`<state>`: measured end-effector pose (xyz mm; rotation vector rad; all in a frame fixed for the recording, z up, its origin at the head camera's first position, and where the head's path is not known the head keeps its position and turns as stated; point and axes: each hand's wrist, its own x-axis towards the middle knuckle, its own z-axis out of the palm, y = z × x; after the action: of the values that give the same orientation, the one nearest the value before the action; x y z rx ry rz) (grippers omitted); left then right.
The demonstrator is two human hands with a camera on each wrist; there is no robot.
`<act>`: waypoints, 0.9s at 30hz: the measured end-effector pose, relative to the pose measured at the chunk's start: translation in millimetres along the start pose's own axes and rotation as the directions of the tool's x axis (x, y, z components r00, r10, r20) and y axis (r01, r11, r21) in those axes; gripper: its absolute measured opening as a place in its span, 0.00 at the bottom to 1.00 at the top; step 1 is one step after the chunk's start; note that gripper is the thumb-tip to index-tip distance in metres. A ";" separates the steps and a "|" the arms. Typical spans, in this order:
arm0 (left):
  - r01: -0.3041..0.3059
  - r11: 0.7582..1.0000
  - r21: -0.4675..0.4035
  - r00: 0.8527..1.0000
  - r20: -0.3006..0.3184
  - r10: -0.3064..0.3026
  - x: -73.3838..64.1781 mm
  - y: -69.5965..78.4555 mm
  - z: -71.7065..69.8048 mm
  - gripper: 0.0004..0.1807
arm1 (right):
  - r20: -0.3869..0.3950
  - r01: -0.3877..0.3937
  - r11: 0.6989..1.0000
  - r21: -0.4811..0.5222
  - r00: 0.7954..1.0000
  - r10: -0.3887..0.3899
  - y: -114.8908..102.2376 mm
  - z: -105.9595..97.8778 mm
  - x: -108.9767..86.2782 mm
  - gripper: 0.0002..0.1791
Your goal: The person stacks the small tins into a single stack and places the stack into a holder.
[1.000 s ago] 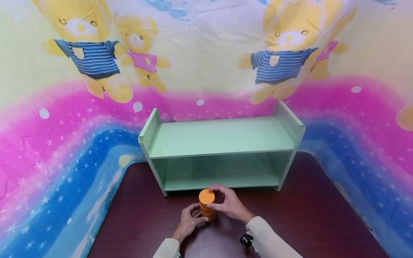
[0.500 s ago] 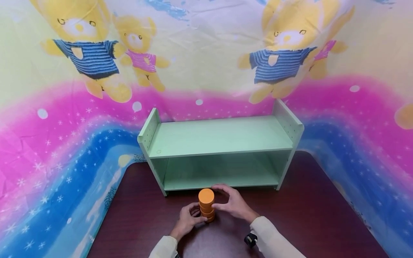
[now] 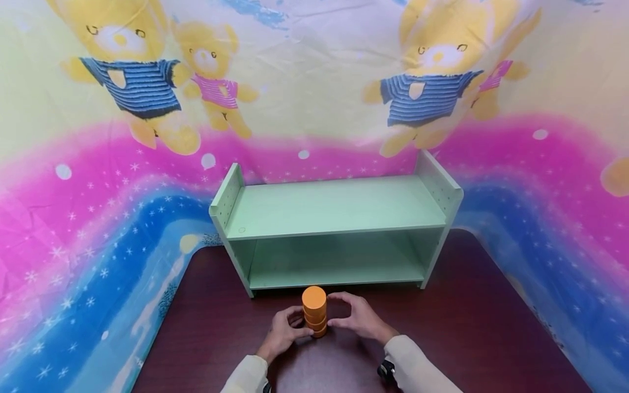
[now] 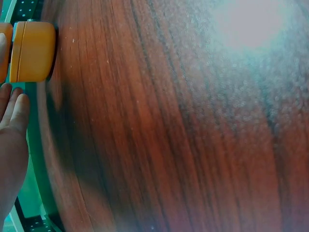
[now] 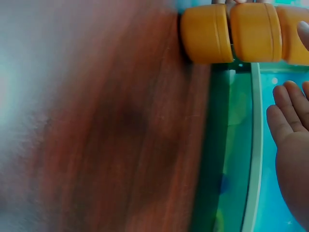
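Note:
A stack of round orange jars [image 3: 314,300] stands upright on the dark red-brown table, in front of the green shelf. Each jar shows a thin seam, plain on the lowest jar [image 4: 36,50] in the left wrist view. My left hand [image 3: 282,332] holds the stack low down from the left, thumb at the front and fingers round the far side. My right hand [image 3: 362,317] is spread beside the stack on the right, its thumb and fingers parted and their tips close to the jars. In the right wrist view its straight fingers [image 5: 294,104] lie away from the jars [image 5: 256,33].
The pale green two-tier shelf [image 3: 339,210] stands right behind the stack, with raised side panels. The wood-grain table [image 3: 467,327] reaches out to both sides. A cloth backdrop [image 3: 304,109] printed with teddy bears surrounds the table.
My right hand has drawn back from the top jar, moving right and slightly down, its fingers spreading. My left hand stays at the stack, which stands where it was.

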<state>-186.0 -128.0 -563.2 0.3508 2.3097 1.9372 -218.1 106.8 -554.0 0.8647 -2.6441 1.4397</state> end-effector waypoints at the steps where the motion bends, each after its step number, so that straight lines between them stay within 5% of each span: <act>1: 0.005 1.000 0.001 1.000 0.001 -0.005 0.3 -0.7 -0.2 0.29 | 0.006 -0.006 1.000 -0.002 1.000 0.006 1.1 1.2 -0.6 0.31; 16: 0.032 0.999 -0.036 0.999 0.019 -0.032 1.9 -2.0 0.6 0.30 | 0.078 -0.085 0.994 0.071 0.994 0.079 17.9 21.0 -5.2 0.33; 27: 0.034 0.997 -0.072 0.999 0.003 -0.034 9.1 -35.6 4.6 0.33 | 0.076 -0.089 0.995 0.039 0.993 0.086 21.9 28.7 -5.4 0.34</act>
<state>-197.6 -127.1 -598.4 0.3039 2.2233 1.9966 -216.8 96.3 -588.9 0.8313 -2.7481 1.5173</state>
